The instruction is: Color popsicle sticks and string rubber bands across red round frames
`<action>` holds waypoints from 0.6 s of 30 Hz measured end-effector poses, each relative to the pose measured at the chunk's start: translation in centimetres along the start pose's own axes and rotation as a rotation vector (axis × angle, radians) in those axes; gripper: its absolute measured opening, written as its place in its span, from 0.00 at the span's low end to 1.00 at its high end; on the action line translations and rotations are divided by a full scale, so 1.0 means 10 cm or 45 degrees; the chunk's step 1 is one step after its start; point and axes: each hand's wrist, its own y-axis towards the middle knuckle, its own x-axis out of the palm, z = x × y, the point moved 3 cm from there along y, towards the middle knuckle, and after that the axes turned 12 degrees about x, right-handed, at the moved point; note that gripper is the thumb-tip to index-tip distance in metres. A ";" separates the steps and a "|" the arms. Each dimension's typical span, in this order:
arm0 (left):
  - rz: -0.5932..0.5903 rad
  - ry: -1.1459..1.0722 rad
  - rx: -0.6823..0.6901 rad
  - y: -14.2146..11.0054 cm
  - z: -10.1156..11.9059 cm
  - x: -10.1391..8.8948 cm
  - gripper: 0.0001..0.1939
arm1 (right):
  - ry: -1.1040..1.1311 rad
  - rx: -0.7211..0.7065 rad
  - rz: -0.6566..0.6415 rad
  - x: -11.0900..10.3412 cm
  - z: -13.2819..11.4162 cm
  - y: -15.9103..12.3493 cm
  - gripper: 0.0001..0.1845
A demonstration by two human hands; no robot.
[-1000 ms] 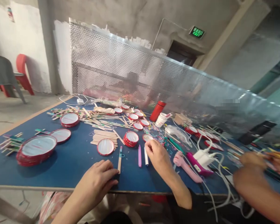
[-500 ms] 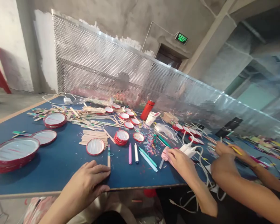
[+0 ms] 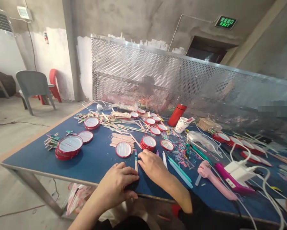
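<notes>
A wooden craft stick [image 3: 136,159] with a teal patterned band lies upright in view near the table's front edge. My left hand [image 3: 118,180] rests on the table, its fingertips closed against the stick's lower end. From the right, my right hand [image 3: 155,166] has its bent fingers at the stick's upper part; the exact contact is partly hidden. Right of it lies a pink hot glue gun [image 3: 217,182], out of my hands, with a clear glue stick [image 3: 198,180] at its back end. Just beyond my hands sits a small red-rimmed drum [image 3: 123,149] beside a row of plain sticks [image 3: 119,139].
Larger red-rimmed drums [image 3: 70,145] are stacked at left. Capped pens [image 3: 180,172] lie right of my right hand. Farther back stand a red bottle [image 3: 177,115] and a paper cup [image 3: 181,124]. White chargers [image 3: 239,169] with cables sit on a magenta power strip [image 3: 244,188].
My right hand has let go of the pink glue gun and moved left to the stick. The view has turned left, and the co-worker's arms are mostly out of sight.
</notes>
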 end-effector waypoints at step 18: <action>0.080 0.171 0.055 0.00 -0.09 0.08 0.22 | -0.380 0.756 0.132 -0.90 1.81 -0.21 0.17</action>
